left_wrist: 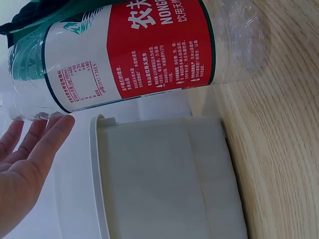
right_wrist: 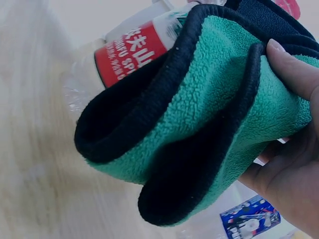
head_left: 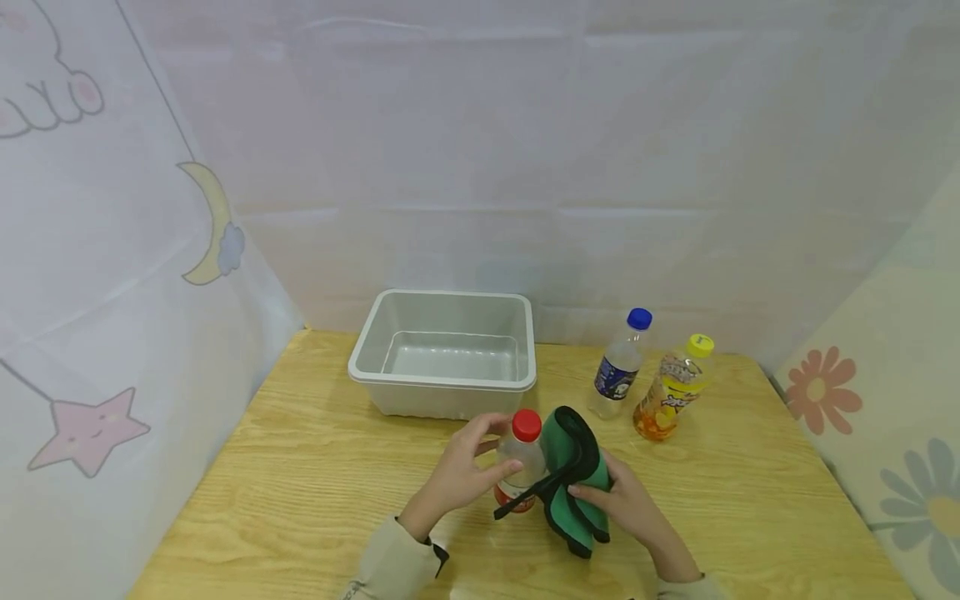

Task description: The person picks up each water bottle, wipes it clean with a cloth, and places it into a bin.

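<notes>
A clear water bottle (head_left: 527, 457) with a red cap and a red-and-white label stands on the table. My left hand (head_left: 467, 473) is at its left side, thumb in front and fingers near the shoulder; in the left wrist view these fingers (left_wrist: 47, 144) reach the bottle's edge without wrapping round it. My right hand (head_left: 630, 504) grips a folded green cloth (head_left: 566, 512) with black edging, the thumb lying on top. A black strap of the cloth crosses the bottle's front. Much of the bottle is hidden behind the cloth in the right wrist view.
A grey plastic tub (head_left: 442, 385) stands behind the left hand at the back of the wooden table (head_left: 315, 475). Toward the back right stand a blue-capped bottle (head_left: 617, 371) and a yellow-capped bottle (head_left: 671, 392) with orange liquid. Printed fabric hangs round the table.
</notes>
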A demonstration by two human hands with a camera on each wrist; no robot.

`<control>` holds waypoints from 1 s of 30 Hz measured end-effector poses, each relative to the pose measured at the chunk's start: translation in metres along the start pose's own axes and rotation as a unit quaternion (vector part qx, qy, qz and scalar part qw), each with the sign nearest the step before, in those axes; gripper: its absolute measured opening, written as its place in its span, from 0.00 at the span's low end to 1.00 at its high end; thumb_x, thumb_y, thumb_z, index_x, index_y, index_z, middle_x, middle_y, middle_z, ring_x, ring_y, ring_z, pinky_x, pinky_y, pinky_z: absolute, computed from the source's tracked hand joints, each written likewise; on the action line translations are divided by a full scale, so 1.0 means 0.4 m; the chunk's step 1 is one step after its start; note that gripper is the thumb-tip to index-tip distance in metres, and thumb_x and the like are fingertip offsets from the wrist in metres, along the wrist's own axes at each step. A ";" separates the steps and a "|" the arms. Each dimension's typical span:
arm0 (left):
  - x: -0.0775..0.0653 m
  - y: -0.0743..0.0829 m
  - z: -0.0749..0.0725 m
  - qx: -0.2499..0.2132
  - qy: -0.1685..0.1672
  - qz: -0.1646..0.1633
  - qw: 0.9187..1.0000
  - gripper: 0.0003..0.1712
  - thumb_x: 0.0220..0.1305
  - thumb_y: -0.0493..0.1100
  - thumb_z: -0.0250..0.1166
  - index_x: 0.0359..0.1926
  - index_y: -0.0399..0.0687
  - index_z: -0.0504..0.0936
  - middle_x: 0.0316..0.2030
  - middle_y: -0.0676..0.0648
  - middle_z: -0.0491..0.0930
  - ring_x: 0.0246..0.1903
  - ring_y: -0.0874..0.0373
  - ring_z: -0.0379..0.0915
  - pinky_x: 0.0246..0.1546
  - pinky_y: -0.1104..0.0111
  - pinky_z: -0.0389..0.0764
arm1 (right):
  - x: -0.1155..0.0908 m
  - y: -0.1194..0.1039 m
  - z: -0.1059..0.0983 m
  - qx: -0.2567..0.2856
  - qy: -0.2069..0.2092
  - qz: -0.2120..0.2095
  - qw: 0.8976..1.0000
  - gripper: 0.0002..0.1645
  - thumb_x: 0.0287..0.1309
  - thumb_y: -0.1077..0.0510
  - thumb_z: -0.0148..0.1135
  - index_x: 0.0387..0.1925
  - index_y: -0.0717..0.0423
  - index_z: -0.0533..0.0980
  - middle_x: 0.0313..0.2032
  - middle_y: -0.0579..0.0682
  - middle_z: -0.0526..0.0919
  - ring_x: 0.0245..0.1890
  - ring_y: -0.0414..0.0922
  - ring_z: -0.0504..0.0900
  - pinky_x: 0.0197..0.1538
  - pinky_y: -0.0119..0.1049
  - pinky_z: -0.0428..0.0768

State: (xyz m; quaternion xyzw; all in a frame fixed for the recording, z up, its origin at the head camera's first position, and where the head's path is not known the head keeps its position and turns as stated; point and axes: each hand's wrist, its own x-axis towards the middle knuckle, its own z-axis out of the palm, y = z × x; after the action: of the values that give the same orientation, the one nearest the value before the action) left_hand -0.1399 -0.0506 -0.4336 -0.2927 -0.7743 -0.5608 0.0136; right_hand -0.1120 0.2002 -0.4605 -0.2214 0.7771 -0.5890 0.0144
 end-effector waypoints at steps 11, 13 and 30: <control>0.002 -0.001 -0.005 -0.009 -0.012 -0.005 1.000 0.26 0.55 0.39 0.66 0.54 0.36 0.70 0.49 0.41 0.74 0.50 0.48 0.70 0.49 0.59 0.75 | 0.015 -0.027 -0.015 0.018 -0.006 -0.049 0.999 0.27 0.52 0.71 0.60 0.53 0.74 0.65 0.43 0.40 0.79 0.39 0.37 0.79 0.37 0.34 0.80; 0.003 -0.002 -0.005 -0.010 -0.015 -0.008 1.000 0.26 0.55 0.36 0.66 0.54 0.34 0.70 0.50 0.40 0.74 0.51 0.46 0.70 0.49 0.58 0.75 | 0.018 -0.033 -0.016 0.010 -0.003 -0.054 0.999 0.26 0.51 0.72 0.60 0.53 0.73 0.65 0.42 0.38 0.78 0.38 0.37 0.79 0.37 0.34 0.80; 0.004 -0.001 -0.013 -0.002 -0.039 0.045 0.998 0.26 0.60 0.37 0.61 0.58 0.36 0.67 0.54 0.39 0.72 0.54 0.46 0.68 0.48 0.62 0.76 | 0.045 -0.059 -0.005 0.000 0.011 -0.074 0.997 0.20 0.52 0.69 0.62 0.47 0.68 0.70 0.40 0.39 0.79 0.36 0.42 0.79 0.36 0.34 0.80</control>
State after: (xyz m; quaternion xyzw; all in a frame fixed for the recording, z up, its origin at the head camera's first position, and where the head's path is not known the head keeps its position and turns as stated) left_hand -0.1430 -0.0546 -0.4313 -0.3488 -0.7590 -0.5497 0.0084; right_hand -0.1210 0.1906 -0.4337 -0.2723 0.7584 -0.5910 -0.0378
